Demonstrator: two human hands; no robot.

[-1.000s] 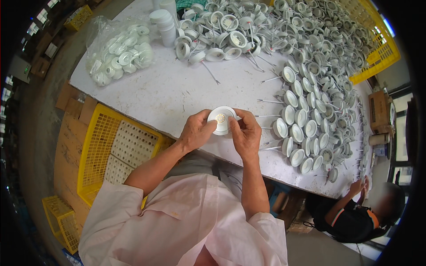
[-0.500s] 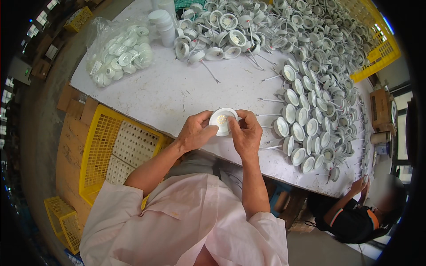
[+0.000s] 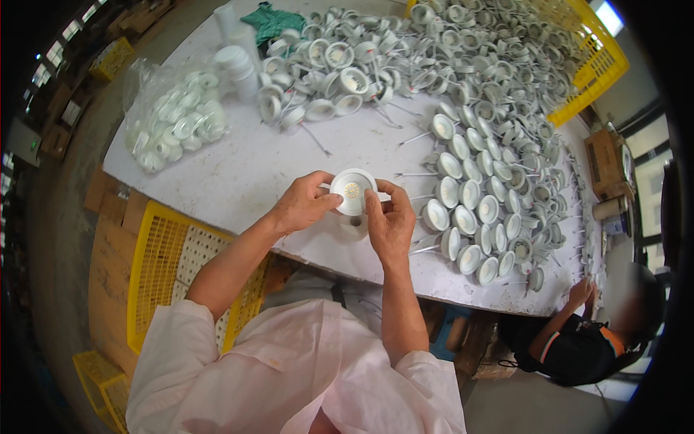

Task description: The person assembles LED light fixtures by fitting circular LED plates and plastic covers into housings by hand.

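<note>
Between my two hands, above the near part of the table, is a round white downlight housing [image 3: 353, 184] with a cluster of yellow LED dots at its centre. My left hand [image 3: 303, 201] grips its left side, thumb on the lower rim. My right hand [image 3: 391, 217] pinches the right side, its thumb over the inner wall. Small pale pieces stick out at both sides by my fingers; their kind is unclear. Just below the housing shows a whitish round part [image 3: 354, 227] with a dark spot, partly covered. Rows of downlights [image 3: 468, 218] with wires lie to the right.
A heap of downlights [image 3: 463, 61] covers the table's far side, beside a yellow crate [image 3: 589, 79]. At the left lie a clear bag of white parts [image 3: 177, 119] and stacked white cups [image 3: 237, 69]. A yellow basket [image 3: 155, 246] stands left below the table edge. A co-worker [image 3: 578, 343] works at right.
My view has shifted, so the table's contents appear slightly further left. Both hands still hold the downlight housing; the round part below it now shows.
</note>
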